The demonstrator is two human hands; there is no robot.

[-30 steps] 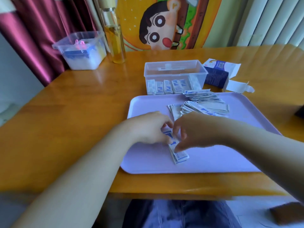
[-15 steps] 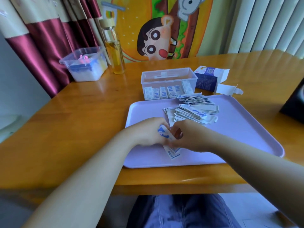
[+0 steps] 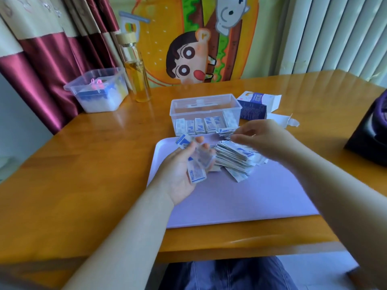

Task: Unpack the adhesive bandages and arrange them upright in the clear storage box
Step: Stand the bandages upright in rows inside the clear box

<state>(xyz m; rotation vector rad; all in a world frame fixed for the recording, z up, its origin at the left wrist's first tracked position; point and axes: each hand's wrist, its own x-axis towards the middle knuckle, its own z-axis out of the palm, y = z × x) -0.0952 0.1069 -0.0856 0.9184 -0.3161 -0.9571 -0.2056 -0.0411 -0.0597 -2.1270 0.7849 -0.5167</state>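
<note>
**White-and-blue stack lifted in the left palm while the right hand goes back to the pile**

Paper-wrapped bandages, a small stack [image 3: 198, 167] of them, now lie in the upturned left hand [image 3: 180, 172]. Its fingers curl loosely round the far end of the stack. Half a second ago both hands were bunched together low over the tray, squaring this same stack. Since then the left hand has risen with it and turned palm up.

The right hand [image 3: 263, 139] has let go and moved away, forward and to the right of the left hand. Its fingers are stretched out almost straight over the loose pile [image 3: 234, 158]. I can see nothing gripped in them, though the fingertips are blurred.

The loose pile sits between the two hands and just beyond the left fingertips, spread on the lavender tray [image 3: 240, 197]. Beyond both hands stands the clear storage box [image 3: 188, 114], with a row of bandages [image 3: 199, 125] already upright against its near wall. Just past the right hand lies the opened blue carton [image 3: 252, 107].

By my judgement the squaring is finished and the stack is ready to go forward into the box. The row looks incomplete towards the right end, and much of the pile is still unsorted. The right hand may be reaching to add more bandages first.
</note>
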